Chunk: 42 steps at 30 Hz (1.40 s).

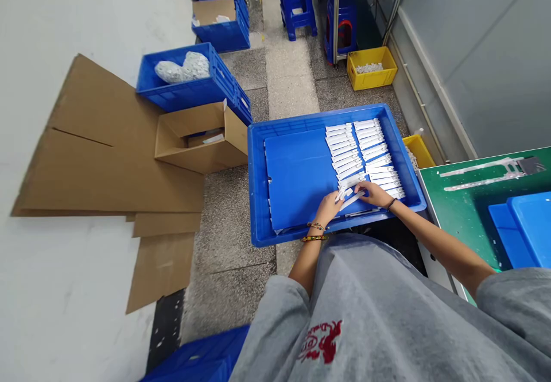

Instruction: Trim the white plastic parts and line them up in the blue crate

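A blue plastic crate (258,198) lies on the speckled floor in front of me, with a flat blue plastic sheet (297,175) covering its left part. Two overlapping rows of white strips (359,149) fill the right part. My left hand (327,208) and my right hand (373,193) meet at the near end of the rows. The fingers of both seem to pinch a small bunch of loose white strips (349,189). Beaded bracelets circle my left wrist, and a dark band circles my right wrist.
To the left are an open cardboard box (202,141), flattened cardboard sheets (103,169), and a blue crate (185,80) holding white bags. A green-topped workbench (460,215) stands at the right. A yellow crate (371,68) and blue stools (295,0) stand ahead.
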Motion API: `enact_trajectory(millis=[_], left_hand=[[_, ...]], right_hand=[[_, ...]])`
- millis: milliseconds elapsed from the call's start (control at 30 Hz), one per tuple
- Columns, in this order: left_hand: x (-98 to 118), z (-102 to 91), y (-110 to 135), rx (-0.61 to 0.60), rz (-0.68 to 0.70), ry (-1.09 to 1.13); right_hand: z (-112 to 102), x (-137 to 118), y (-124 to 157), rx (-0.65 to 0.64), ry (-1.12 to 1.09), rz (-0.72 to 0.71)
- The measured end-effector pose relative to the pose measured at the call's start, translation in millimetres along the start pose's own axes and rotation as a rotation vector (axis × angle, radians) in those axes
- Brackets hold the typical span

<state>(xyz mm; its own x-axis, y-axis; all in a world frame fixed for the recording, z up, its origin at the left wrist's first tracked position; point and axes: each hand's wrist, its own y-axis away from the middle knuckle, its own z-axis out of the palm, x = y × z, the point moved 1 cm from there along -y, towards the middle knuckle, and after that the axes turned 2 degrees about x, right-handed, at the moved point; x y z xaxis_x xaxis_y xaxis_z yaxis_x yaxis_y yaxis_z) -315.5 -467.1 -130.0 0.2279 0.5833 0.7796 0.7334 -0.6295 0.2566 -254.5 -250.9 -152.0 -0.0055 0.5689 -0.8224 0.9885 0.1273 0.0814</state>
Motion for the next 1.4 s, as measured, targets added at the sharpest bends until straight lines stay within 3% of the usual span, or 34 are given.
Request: enact_trajectory(millis=[600, 967, 1200, 1400], left_hand=[[4.9, -1.1, 2.0, -0.042, 0.174, -0.08], [5.1, 1.0, 2.1, -0.032, 0.236, -0.123], [3.9, -4.5, -0.8, 0.082, 0.197, -0.133], [2.0, -3.3, -0.4, 0.104, 0.144, -0.161]], right_hand=[[4.3, -9.7, 3.9, 0.079, -0.051, 0.11], [6.1, -5.4, 5.4, 0.061, -0.068, 0.091], [2.1, 2.0, 5.0, 0.146, 0.03, 0.055], [2.1, 2.3, 5.7, 0.175, 0.064, 0.069]])
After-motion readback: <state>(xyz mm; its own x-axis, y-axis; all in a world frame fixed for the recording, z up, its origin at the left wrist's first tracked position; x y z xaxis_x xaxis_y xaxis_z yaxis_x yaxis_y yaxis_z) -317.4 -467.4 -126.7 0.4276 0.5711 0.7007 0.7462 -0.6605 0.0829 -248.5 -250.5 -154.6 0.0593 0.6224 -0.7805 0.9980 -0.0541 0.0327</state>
